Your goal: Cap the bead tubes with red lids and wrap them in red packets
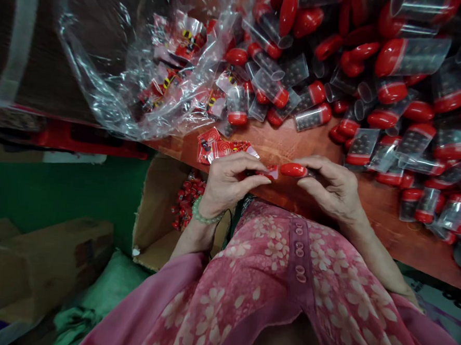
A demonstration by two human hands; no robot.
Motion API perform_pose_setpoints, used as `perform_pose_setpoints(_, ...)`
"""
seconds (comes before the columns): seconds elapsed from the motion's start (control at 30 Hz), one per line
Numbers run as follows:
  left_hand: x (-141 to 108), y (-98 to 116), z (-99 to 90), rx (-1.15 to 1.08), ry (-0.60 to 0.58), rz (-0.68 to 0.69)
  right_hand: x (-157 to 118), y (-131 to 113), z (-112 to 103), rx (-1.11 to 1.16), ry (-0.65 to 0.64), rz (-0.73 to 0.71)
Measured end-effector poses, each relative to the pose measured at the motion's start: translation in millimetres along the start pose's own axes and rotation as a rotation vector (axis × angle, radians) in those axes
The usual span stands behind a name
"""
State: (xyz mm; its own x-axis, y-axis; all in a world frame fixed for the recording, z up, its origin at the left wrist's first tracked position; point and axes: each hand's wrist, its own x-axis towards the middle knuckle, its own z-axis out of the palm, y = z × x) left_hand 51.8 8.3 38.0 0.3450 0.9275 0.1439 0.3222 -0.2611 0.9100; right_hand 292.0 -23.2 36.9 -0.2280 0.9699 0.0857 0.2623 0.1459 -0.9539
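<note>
My left hand pinches a small red and pink printed card just above the table's near edge. Facing it, my right hand grips a small clear container with a red cap; the cap points left and the fingers hide most of the body. A narrow gap lies between the card and the cap. Beside my left fingers, several red printed cards lie on the brown table.
Many red-capped clear containers with dark balls inside are heaped across the back and right. A clear plastic bag with printed cards spreads at back left. Below the table, an open cardboard box holds small red items.
</note>
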Motion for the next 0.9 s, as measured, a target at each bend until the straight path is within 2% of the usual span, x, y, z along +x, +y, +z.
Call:
perform_pose_setpoints(0.2,-1.0,0.5,8.7,-0.075,-0.053,0.036,2.1,-4.0,-7.0,-0.087,-0.138,-0.094)
perform_pose_setpoints(0.6,-5.8,-9.6,20.3,-0.078,-0.219,-0.016,3.5,4.6,-14.4,-0.286,-0.491,-0.035)
perform_pose_setpoints(0.9,-4.3,-17.2,20.8,-0.072,-0.316,0.014,8.1,6.2,-19.2,-0.153,-0.501,-0.025)
